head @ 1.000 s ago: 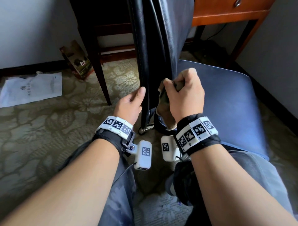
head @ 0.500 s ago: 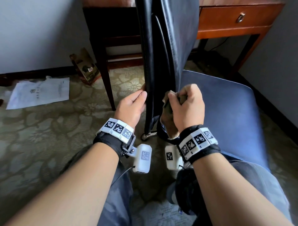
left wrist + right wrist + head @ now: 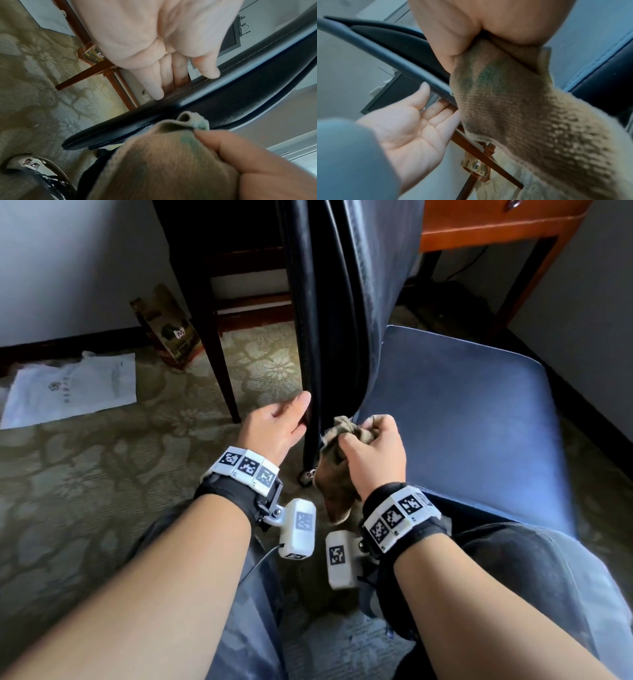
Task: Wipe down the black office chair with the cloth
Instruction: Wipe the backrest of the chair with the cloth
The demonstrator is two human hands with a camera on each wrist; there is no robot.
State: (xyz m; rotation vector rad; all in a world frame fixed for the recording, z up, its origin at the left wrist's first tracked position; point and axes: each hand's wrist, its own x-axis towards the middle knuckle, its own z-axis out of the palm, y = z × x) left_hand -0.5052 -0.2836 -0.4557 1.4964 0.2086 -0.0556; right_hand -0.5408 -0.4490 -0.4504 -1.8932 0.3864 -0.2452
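Observation:
The black office chair stands edge-on before me, its backrest [image 3: 342, 302] upright and its seat [image 3: 462, 412] to the right. My right hand [image 3: 376, 453] grips a bunched brown cloth [image 3: 337, 484] against the low front edge of the backrest. In the right wrist view the cloth [image 3: 513, 108] hangs from my fist and touches the backrest rim [image 3: 402, 65]. My left hand [image 3: 277, 426] lies flat at the backrest's rear edge, fingers [image 3: 159, 83] straight against the black leather [image 3: 205, 105], thumb in front.
A wooden desk [image 3: 496, 231] stands behind the chair, one dark leg [image 3: 219, 371] just left of the backrest. A white paper bag [image 3: 72, 388] lies on the patterned carpet. A booklet [image 3: 168, 330] leans at the wall. My knees [image 3: 548, 577] are below.
My right hand has slid down the backrest edge with the cloth, toward its bottom end. My left hand has moved down a little beside it.

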